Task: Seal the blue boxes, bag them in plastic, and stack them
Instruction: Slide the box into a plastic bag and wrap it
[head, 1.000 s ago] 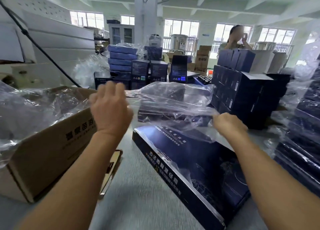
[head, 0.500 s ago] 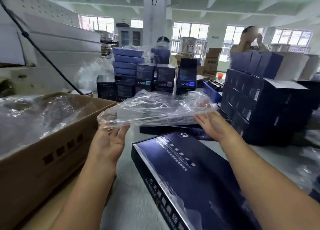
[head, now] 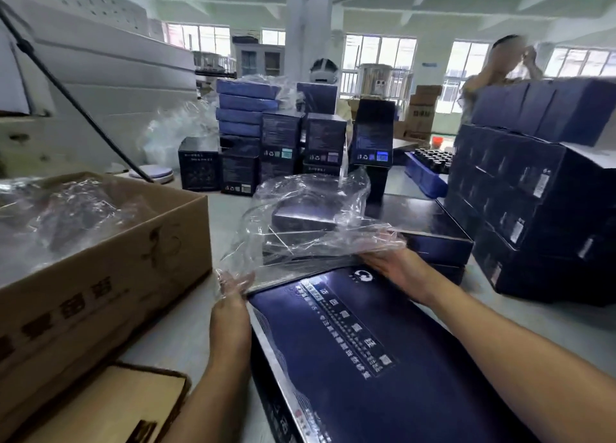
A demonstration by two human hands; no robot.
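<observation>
A large flat dark blue box (head: pixel 350 349) with a printed lid lies closed on the table right in front of me. At its far end I hold a crumpled clear plastic bag (head: pixel 300 222). My left hand (head: pixel 230 299) grips the bag's edge at the box's far left corner, its fingers showing through the film. My right hand (head: pixel 390 262) holds the bag at the far right corner, fingers stretched under the plastic. The bag's mouth hangs just above the far edge of the box.
An open cardboard carton (head: pixel 110 276) full of plastic bags stands on the left. Dark blue boxes are stacked high on the right (head: pixel 533 209) and at the back (head: pixel 250 116). More flat blue boxes (head: pixel 430 232) lie behind the bag. A person (head: pixel 500 72) stands at the far right.
Both hands have come down and toward me with the bag, from in front of the far stacks to the far end of the flat box. The bag now hangs more upright.
</observation>
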